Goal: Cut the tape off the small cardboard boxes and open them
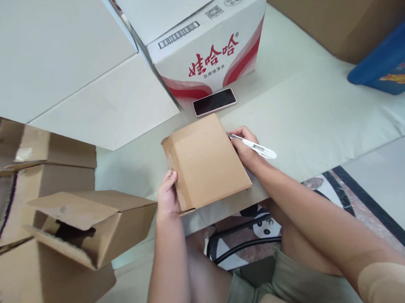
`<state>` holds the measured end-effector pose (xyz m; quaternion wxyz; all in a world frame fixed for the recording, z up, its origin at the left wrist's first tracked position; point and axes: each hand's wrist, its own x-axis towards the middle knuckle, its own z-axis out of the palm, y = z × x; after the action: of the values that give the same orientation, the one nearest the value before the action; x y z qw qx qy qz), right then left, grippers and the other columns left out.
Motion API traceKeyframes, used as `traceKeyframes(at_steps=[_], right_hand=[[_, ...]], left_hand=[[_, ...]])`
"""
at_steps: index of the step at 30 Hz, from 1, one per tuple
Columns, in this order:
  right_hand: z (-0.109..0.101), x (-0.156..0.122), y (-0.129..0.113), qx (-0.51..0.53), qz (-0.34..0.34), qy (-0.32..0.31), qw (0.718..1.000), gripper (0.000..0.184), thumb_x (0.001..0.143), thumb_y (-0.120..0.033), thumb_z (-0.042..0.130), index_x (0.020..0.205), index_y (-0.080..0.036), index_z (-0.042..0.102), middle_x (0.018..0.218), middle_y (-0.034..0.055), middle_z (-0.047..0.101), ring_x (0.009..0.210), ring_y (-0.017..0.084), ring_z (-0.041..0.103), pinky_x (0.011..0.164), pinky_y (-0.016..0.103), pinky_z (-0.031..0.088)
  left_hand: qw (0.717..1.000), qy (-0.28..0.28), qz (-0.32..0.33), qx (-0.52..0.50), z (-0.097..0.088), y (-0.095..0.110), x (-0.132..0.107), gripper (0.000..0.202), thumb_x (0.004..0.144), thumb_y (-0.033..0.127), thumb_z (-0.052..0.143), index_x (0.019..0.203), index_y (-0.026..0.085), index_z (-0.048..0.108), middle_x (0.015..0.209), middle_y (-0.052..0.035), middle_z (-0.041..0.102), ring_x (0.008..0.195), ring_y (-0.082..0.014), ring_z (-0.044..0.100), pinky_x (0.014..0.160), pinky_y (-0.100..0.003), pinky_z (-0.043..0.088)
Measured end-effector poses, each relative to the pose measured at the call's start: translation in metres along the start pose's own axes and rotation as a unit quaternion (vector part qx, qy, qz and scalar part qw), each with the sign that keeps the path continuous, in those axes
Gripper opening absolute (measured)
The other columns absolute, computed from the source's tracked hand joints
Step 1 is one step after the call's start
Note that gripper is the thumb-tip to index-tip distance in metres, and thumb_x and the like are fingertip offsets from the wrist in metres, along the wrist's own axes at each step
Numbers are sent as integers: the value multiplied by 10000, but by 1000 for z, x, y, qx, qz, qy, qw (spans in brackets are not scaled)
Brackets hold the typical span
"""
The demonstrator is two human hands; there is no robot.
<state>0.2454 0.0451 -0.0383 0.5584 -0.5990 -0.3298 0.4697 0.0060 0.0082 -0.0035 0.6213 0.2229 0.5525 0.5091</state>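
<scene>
A small brown cardboard box (210,160) lies tilted at the table's near edge in front of me. My left hand (168,192) grips its left side, thumb on top near the folded end, with the other fingers hidden behind it. At the box's right edge, my right hand (246,146) is closed around a white utility knife (257,147). The knife's front end points at the cardboard edge, and its white handle sticks out to the right. Whether the blade touches the box I cannot tell.
A phone (215,102) lies beyond the box, against a white carton with red print (213,55). Large white boxes (103,102) stand at the back left. Several brown cardboard boxes (100,221) pile up on the left, one open-ended. A blue container (382,63) sits far right.
</scene>
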Motion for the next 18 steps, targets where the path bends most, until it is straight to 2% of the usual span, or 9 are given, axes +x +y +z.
traceKeyframes(at_steps=[4, 10, 14, 18], right_hand=[[-4, 3, 3, 58, -12, -17, 998, 182, 696, -400, 616, 804, -257, 588, 861, -2, 721, 826, 211, 653, 716, 346, 511], [-7, 5, -5, 36, -87, 35, 995, 129, 722, -373, 545, 752, -259, 596, 764, 4, 685, 795, 207, 626, 759, 366, 501], [-16, 6, -25, 4, -165, 54, 985, 115, 739, -354, 569, 763, -252, 616, 786, 17, 699, 789, 213, 632, 748, 380, 497], [-29, -4, -63, -73, -229, 72, 968, 84, 797, -323, 617, 828, -247, 638, 741, -8, 628, 696, 175, 576, 683, 356, 461]], left_hand=[[1000, 21, 18, -1, 1, 1, 1, 323, 610, 329, 870, 881, 184, 773, 829, -54, 807, 720, -237, 769, 726, -353, 644], [999, 30, 43, 7, 3, -4, 4, 254, 603, 344, 780, 799, 188, 735, 737, -26, 749, 657, -210, 718, 651, -315, 575], [997, 30, 61, 27, 6, -4, -2, 213, 576, 334, 781, 720, 193, 713, 668, -3, 696, 604, -180, 656, 602, -288, 532], [991, 24, 102, 84, 13, -7, -15, 171, 590, 312, 815, 644, 193, 705, 657, -11, 665, 648, -188, 643, 616, -283, 514]])
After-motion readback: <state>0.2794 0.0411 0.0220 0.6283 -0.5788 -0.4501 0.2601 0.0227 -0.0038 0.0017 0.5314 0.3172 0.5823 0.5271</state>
